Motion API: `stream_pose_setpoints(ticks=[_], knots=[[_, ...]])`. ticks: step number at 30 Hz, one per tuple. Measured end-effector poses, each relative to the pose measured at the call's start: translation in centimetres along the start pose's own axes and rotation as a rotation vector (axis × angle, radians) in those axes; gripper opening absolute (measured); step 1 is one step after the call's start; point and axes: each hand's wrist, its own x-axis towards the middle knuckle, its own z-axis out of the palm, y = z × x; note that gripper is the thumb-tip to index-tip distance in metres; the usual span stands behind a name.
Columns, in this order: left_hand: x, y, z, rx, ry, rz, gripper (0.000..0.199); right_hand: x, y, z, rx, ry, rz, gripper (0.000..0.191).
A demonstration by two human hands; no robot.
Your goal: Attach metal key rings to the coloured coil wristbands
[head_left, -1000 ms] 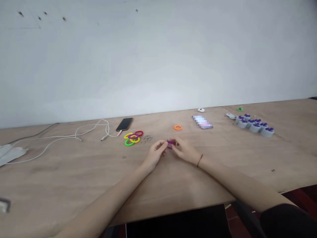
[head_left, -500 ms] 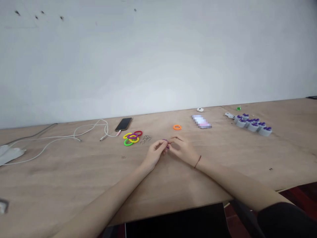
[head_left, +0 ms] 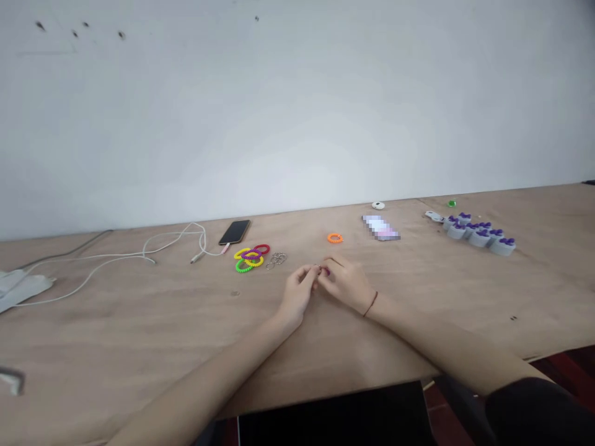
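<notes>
Over the middle of the table, my left hand (head_left: 298, 294) and my right hand (head_left: 348, 282) meet at the fingertips. A small part of a purple spiral coil band (head_left: 327, 271) shows under the fingers of my right hand, which pinches it. My left thumb and forefinger are pressed together right beside it; what they grip is too small and covered to make out. To the left of my hands lie several coil bands (head_left: 253, 259) in yellow, green, purple and red, overlapping. Next to them is a little group of metal rings (head_left: 277, 259). An orange coil band (head_left: 334, 238) lies apart, beyond my hands.
A black phone (head_left: 235, 232) with a white cable (head_left: 176, 234) lies at the back left. Further right are a blurred-out flat item (head_left: 381, 228), a white oval object (head_left: 378, 205), and several grey cups with purple tops (head_left: 480, 238). The wall bounds the table behind.
The purple coil band, earlier showing between both hands' fingertips, now shows mostly under my right fingers. My left hand has turned slightly and shifted right. The view has shifted a little.
</notes>
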Motion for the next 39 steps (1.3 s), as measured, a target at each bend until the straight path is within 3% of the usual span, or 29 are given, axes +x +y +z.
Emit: stream_pose_setpoints(ticks=[3, 6, 12, 16, 21, 24, 27, 30, 33, 36, 39], knots=[[0.1, -0.2, 0.2, -0.187, -0.024, -0.093, 0.025, 0.1, -0.2, -0.2, -0.002, -0.018, 0.032, 0.012], [0.2, -0.1, 0.2, -0.231, -0.078, -0.088, 0.024, 0.3, -0.3, -0.3, 0.02, 0.005, 0.026, 0.013], [0.2, 0.9, 0.0, -0.078, -0.128, 0.054, 0.021, 0.2, -0.2, -0.6, 0.04, 0.108, -0.025, 0.014], [0.0, 1.6, -0.1, 0.056, -0.154, 0.146, 0.018, -0.1, 0.2, -0.5, -0.032, 0.189, -0.15, 0.014], [0.1, 2.2, -0.8, 0.342, -0.175, 0.206, 0.019, -0.2, 0.9, -0.7, -0.044, 0.091, -0.339, 0.019], [0.2, 2.5, -1.3, 0.437, -0.175, 0.191, 0.022, 0.3, 1.0, -1.4, 0.219, -0.018, -0.189, 0.02], [0.1, 2.6, -1.6, 0.447, -0.214, 0.157, 0.022, 0.8, 1.1, -1.8, 0.633, -0.115, 0.188, 0.027], [-0.2, 2.8, -1.5, 0.436, -0.305, 0.149, 0.023, 1.2, 1.3, -1.5, 0.996, -0.35, 0.448, 0.037], [-0.5, 3.0, -1.5, 0.46, -0.387, 0.142, 0.024, 1.2, 1.6, -1.0, 1.127, -0.595, 0.535, 0.044], [-0.6, 3.2, -1.7, 0.553, -0.403, 0.166, 0.022, 1.2, 1.8, -1.2, 1.049, -0.634, 0.532, 0.046], [-0.5, 3.3, -1.9, 0.64, -0.384, 0.205, 0.018, 1.3, 1.8, -1.7, 0.928, -0.608, 0.419, 0.048]])
